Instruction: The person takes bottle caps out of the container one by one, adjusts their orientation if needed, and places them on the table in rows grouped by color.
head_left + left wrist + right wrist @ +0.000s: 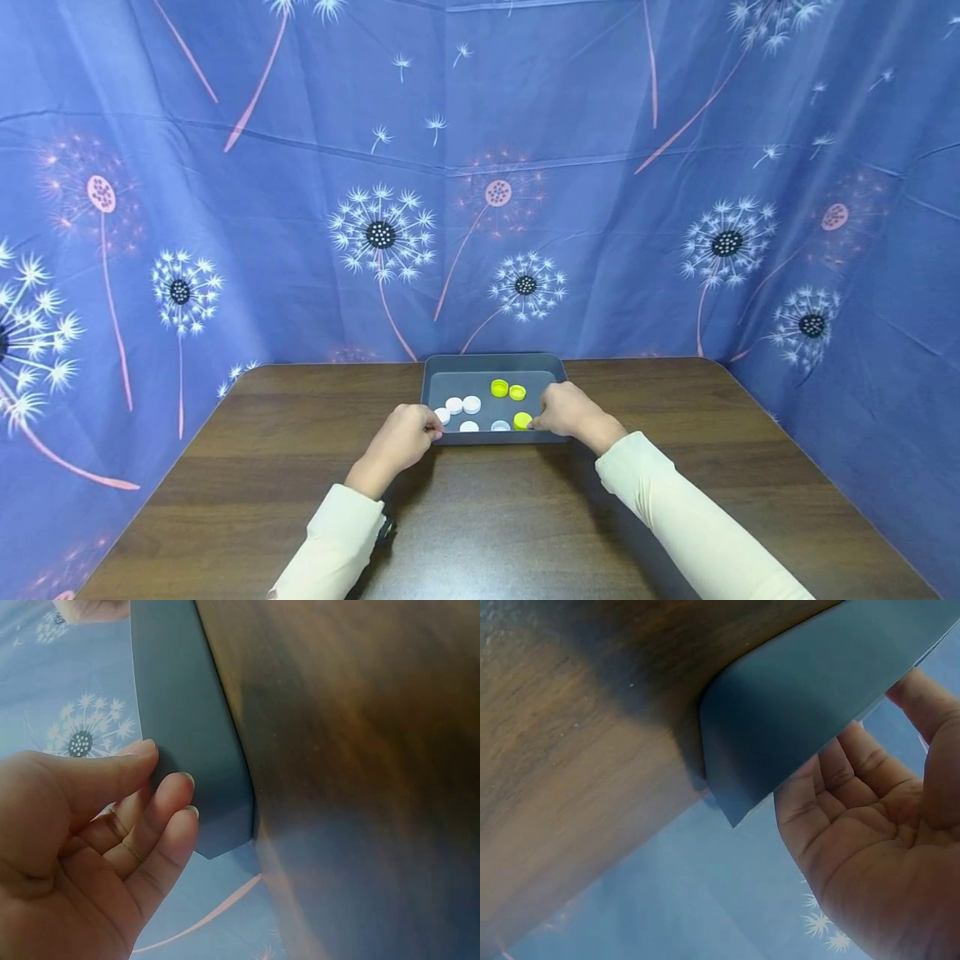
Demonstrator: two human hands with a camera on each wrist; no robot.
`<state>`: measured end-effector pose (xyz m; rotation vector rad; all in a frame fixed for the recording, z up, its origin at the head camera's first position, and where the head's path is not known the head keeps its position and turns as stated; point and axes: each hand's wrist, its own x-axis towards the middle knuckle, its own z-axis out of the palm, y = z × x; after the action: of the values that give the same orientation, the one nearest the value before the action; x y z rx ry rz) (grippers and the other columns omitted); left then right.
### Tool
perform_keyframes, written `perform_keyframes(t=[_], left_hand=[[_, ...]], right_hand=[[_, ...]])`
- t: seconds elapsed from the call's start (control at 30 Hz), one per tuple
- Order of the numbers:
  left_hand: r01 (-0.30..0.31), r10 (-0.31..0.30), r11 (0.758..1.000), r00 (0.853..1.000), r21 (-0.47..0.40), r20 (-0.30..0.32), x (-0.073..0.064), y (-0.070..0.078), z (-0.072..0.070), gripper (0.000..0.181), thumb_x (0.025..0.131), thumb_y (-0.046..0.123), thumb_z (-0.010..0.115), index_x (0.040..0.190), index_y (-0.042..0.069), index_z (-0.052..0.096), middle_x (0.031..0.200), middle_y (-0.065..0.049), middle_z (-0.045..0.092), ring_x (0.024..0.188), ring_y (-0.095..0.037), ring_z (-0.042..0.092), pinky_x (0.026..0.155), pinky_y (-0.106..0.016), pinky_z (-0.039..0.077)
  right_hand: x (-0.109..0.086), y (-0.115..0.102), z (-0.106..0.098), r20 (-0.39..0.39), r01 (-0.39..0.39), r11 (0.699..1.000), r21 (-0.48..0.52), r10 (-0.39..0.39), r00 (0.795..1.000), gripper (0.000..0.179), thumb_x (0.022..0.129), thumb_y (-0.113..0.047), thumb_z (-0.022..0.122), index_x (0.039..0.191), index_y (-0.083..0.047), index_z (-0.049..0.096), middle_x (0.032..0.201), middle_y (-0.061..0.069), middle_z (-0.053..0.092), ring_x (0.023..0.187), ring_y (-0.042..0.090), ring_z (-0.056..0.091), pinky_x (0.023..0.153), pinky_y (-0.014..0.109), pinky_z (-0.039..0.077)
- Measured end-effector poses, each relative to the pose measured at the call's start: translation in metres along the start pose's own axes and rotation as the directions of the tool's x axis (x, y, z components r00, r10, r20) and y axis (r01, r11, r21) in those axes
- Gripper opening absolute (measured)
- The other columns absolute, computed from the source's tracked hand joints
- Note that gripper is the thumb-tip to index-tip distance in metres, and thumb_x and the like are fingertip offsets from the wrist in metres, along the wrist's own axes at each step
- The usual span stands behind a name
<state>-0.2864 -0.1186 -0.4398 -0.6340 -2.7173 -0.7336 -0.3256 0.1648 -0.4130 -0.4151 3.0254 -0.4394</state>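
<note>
A dark grey tray [495,361] holds several white bottle caps [472,404] and three yellow bottle caps [499,387]. My left hand [400,435] is at the tray's front left corner, beside a white cap [442,416]. Its thumb tip is at the rim in the left wrist view, the other fingers bent by the outer wall; I cannot tell whether it pinches anything. Over the front right rim, my right hand [573,410] pinches the nearest yellow cap [522,420] at its right side. In the right wrist view the tray wall [795,712] hides those fingertips.
The tray sits at the far edge of a brown wooden table [495,517]. Behind it hangs a blue curtain [450,208] with a dandelion print, which also runs along both sides. Both forearms, in pale sleeves [660,483], reach across the table.
</note>
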Motion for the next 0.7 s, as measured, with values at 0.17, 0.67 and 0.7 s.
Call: perform_keyframes(t=[0.17,0.67,0.7], left_hand=[[0.007,-0.007,1.0,1.0,-0.015,0.006,-0.001,0.0,-0.001,0.01,0.084,0.0,0.075,0.078,0.007,0.076,0.082,-0.002,0.071,0.08,-0.017,0.067,0.075,-0.036,0.057],[0.017,-0.017,1.0,1.0,-0.022,0.025,0.0,0.0,0.001,0.009,0.084,0.0,0.075,0.079,0.007,0.076,0.083,-0.002,0.071,0.08,-0.016,0.067,0.074,-0.035,0.057],[0.023,-0.022,1.0,1.0,-0.019,0.021,-0.001,-0.001,0.001,0.009,0.084,0.0,0.075,0.078,0.007,0.076,0.082,-0.002,0.071,0.079,-0.016,0.066,0.073,-0.035,0.057]], right_hand=[[-0.001,0.001,0.002,-0.014,0.011,1.0,-0.001,-0.011,1.0,0.032,0.078,-0.026,0.084,0.057,-0.009,0.066,0.046,-0.008,0.042,0.048,0.009,0.036,0.046,0.024,0.029],[-0.012,0.014,0.003,-0.193,0.057,0.99,0.128,-0.032,0.981,0.015,0.082,-0.017,0.071,0.078,-0.007,0.06,0.065,-0.002,0.052,0.057,0.012,0.044,0.052,0.026,0.038],[-0.013,0.014,0.002,-0.21,0.074,0.988,0.137,-0.044,0.977,0.013,0.083,-0.017,0.07,0.086,-0.006,0.064,0.071,0.0,0.056,0.062,0.013,0.048,0.056,0.027,0.041]])
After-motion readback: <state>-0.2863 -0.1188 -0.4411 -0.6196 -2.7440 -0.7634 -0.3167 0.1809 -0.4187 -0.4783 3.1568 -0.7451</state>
